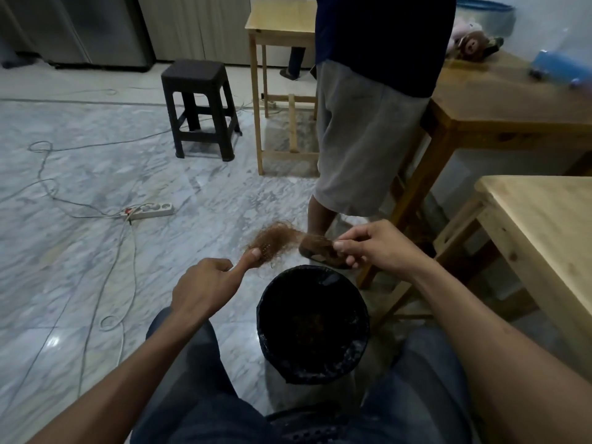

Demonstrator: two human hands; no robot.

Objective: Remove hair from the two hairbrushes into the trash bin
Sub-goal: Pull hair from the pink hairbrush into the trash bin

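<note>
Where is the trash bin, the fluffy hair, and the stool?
trash bin (260, 318): head view, left rim.
hair clump (275, 240): head view, middle of the brown tuft.
stool (193, 72): head view, dark seat top.

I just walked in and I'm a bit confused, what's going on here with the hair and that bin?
A seated person is cleaning hair out of a hairbrush over a black trash bin that stands on the floor between their knees. The left hand holds the brush, which is mostly buried under a reddish-brown clump of hair. The right hand pinches one end of that clump, which stretches between the two hands. The hair has not been dropped yet. Some hair seems to lie in the bin already. Another person stands close by.
</note>
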